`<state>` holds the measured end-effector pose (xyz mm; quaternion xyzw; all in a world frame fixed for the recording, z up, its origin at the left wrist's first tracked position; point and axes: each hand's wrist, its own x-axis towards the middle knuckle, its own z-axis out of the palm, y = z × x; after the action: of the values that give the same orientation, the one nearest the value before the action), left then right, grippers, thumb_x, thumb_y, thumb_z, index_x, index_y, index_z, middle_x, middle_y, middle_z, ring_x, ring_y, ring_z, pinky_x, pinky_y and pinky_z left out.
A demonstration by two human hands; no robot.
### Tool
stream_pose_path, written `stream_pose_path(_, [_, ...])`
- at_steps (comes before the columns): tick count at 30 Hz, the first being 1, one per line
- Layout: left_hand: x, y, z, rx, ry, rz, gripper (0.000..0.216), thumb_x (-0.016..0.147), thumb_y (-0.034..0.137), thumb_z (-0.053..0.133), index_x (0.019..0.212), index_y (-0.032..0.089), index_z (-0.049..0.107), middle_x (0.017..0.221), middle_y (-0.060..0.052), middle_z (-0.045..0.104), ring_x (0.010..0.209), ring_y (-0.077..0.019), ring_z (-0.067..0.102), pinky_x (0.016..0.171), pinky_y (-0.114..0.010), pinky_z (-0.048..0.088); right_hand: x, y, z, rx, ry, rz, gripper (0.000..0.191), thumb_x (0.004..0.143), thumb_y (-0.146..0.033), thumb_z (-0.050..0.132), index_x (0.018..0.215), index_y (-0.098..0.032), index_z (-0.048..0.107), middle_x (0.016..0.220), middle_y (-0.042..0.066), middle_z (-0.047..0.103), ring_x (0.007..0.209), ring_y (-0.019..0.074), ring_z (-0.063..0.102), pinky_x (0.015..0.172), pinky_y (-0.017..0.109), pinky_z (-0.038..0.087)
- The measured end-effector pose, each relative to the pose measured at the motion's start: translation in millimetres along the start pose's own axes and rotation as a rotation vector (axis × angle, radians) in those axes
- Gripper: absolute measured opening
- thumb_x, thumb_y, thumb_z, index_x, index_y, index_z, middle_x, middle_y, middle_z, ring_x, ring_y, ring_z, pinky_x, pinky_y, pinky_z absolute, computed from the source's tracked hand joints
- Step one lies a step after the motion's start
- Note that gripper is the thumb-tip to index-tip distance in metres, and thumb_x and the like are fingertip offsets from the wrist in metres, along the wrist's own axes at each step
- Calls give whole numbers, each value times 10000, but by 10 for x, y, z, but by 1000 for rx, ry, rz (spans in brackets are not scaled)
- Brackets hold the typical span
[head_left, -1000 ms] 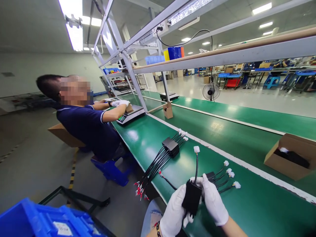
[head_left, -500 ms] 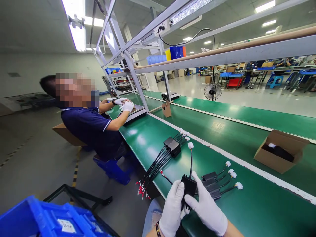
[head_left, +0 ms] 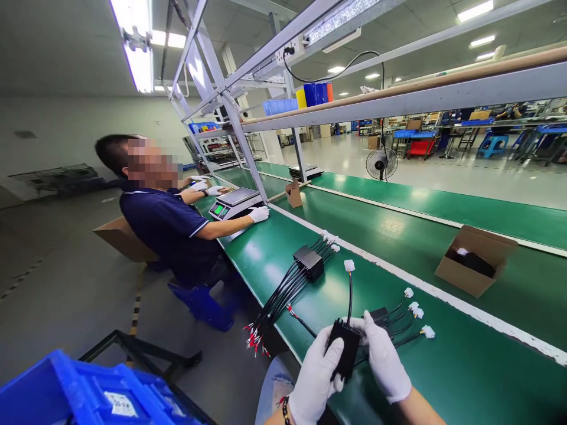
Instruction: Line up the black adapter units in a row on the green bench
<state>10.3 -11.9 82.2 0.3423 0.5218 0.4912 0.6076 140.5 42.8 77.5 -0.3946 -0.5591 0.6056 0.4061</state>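
A black finned module (head_left: pixel 346 349) with a short black cable and a white connector (head_left: pixel 349 266) is held up in front of me. My left hand (head_left: pixel 316 375), white-gloved, is wrapped round its left side, thumb across the face. My right hand (head_left: pixel 384 357), also gloved, has its bent fingers at the module's upper right edge; the fingertips are partly hidden. A thin lead with red terminals (head_left: pixel 290 309) sticks out to the left of my left hand. Behind my right hand lie several similar modules (head_left: pixel 380 316) with white plugs (head_left: pixel 416 310).
A stack of black modules (head_left: pixel 309 262) with long red-tipped leads lies on the green belt (head_left: pixel 487 366). An open carton (head_left: pixel 469 265) with a black item stands far right. A co-worker (head_left: pixel 170 221) sits left beside a scale (head_left: pixel 237 200). A blue bin (head_left: pixel 88 389) is lower left.
My right thumb has come off the module's face, and that hand has shifted right. The module has moved slightly right. The carton has travelled left. The co-worker's hand has reached past the scale.
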Motion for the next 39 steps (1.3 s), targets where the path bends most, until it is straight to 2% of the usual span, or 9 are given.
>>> stream_pose_path(6, [-14, 59, -13, 15, 34, 27, 465, 824, 503, 566, 1140, 167, 511, 816, -6, 575, 412, 2, 323, 382, -138, 277, -1, -53, 40, -42, -129, -29, 479, 798, -487, 650, 1179, -199, 616, 1184, 87, 642, 1085, 267, 585, 995, 406, 431])
stream_pose_path(10, [-3, 87, -60, 97, 1, 37, 481, 813, 401, 583, 1224, 168, 490, 875, -40, 637, 423, -30, 421, 403, -163, 354, 18, 71, 37, -12, -109, -23, 468, 805, -456, 649, 1192, -198, 600, 1222, 94, 619, 1134, 261, 561, 1042, 418, 389])
stream_pose_path(13, [29, 14, -155, 314, -1, 209, 580, 726, 155, 580, 1295, 214, 484, 1137, -80, 633, 872, -171, 634, 793, -303, 526, 36, 97, -24, -31, -44, -47, 477, 839, -537, 564, 1163, -192, 625, 1230, 113, 611, 1170, 269, 532, 1066, 433, 360])
stream_pose_path(15, [39, -60, -239, 536, 56, 407, 599, 685, 67, 525, 1255, 252, 546, 1339, -67, 520, 1206, -225, 491, 1048, -392, 379, 46, 85, -70, -16, -16, -69, 509, 860, -567, 512, 1209, -208, 600, 1276, 102, 579, 1214, 261, 494, 1089, 427, 327])
stream_pose_path(17, [26, -120, -315, 721, 114, 526, 586, 709, 57, 474, 1244, 279, 562, 1433, -49, 418, 1285, -236, 411, 1094, -427, 314, 58, 89, -97, 47, 2, -68, 498, 890, -567, 454, 1246, -239, 574, 1294, 78, 567, 1214, 252, 497, 1074, 417, 351])
stream_pose_path(20, [-27, -150, -381, 794, 158, 507, 661, 730, 54, 436, 1349, 287, 447, 1479, -48, 343, 1216, -211, 474, 1051, -379, 376, 88, 155, -88, 153, 30, 0, 478, 908, -563, 401, 1205, -250, 604, 1230, 79, 611, 1115, 263, 577, 969, 414, 461])
stream_pose_path(27, [-57, -118, -461, 455, 180, 124, 751, 724, 154, 486, 1438, 167, 257, 1096, -91, 635, 546, -85, 514, 603, -243, 481, 138, 249, -35, 446, 82, 47, 391, 851, -533, 527, 1033, -216, 666, 1168, 133, 637, 1108, 283, 579, 1004, 431, 425])
stream_pose_path(32, [-63, -52, -596, 558, -20, -111, 372, 806, 453, 462, 881, 134, 639, 581, 9, 618, 370, -62, 388, 401, -191, 324, 136, 228, -11, 455, 81, 82, 395, 815, -535, 581, 1018, -209, 675, 1127, 133, 658, 1099, 280, 583, 1041, 436, 381])
stream_pose_path(39, [-232, 166, -756, 714, -159, -208, 347, 769, 493, 432, 593, 197, 470, 399, 64, 460, 338, -71, 367, 371, -184, 248, 131, 144, 29, 480, 82, 109, 439, 721, -606, 657, 888, -201, 678, 959, 93, 700, 960, 269, 635, 977, 434, 439])
